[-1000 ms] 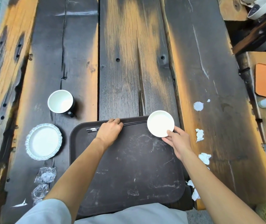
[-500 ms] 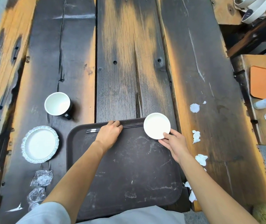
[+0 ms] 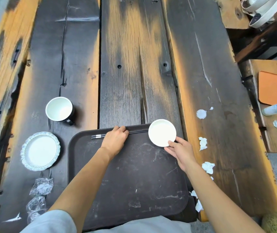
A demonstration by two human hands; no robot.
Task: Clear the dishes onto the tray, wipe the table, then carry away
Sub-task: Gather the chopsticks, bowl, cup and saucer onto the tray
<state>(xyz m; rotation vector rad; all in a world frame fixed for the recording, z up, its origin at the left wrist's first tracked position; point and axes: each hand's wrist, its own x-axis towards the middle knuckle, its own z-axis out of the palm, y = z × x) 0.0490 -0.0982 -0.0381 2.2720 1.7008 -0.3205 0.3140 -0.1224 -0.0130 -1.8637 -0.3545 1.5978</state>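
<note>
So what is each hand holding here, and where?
Right hand pinches the small white dish by its near rim; left hand covers the chopsticks mid-length.

A dark brown tray (image 3: 127, 179) lies flat on the table's near edge. Black chopsticks (image 3: 99, 136) lie along its far rim; a small white dish (image 3: 161, 132) sits at its far right corner. Left of the tray stand a white-lined black mug (image 3: 60, 109) and a frilled white plate (image 3: 40, 151).

Left hand (image 3: 115, 140) hides the chopsticks' (image 3: 138, 131) middle.
</note>
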